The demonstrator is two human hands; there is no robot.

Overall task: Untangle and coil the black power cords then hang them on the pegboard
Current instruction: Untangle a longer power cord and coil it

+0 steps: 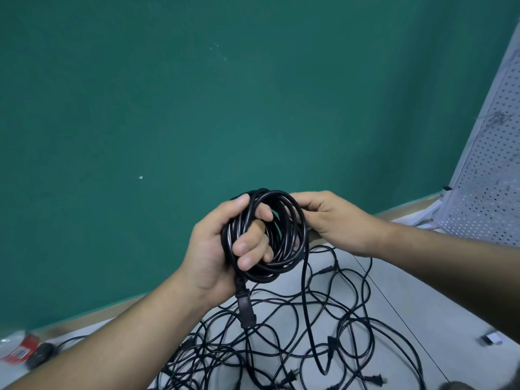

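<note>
Midway through coiling, your left hand (213,249) grips the black coil (270,273) above the tangle (349,325); your right hand (334,223) pinches its right side. The hanging tail (305,291) likely needs winding in before the pegboard (486,170).

I've got one black cord wound into a tight round coil (270,235), held upright between my left hand (208,249) and right hand (334,220). Its chunky plug (246,308) hangs off the coil's bottom, and a loose tail (308,319) drops from the right side. Below, the other black cords (281,350) lie in a sprawling tangle. The white pegboard (484,170) stands far right.
</note>
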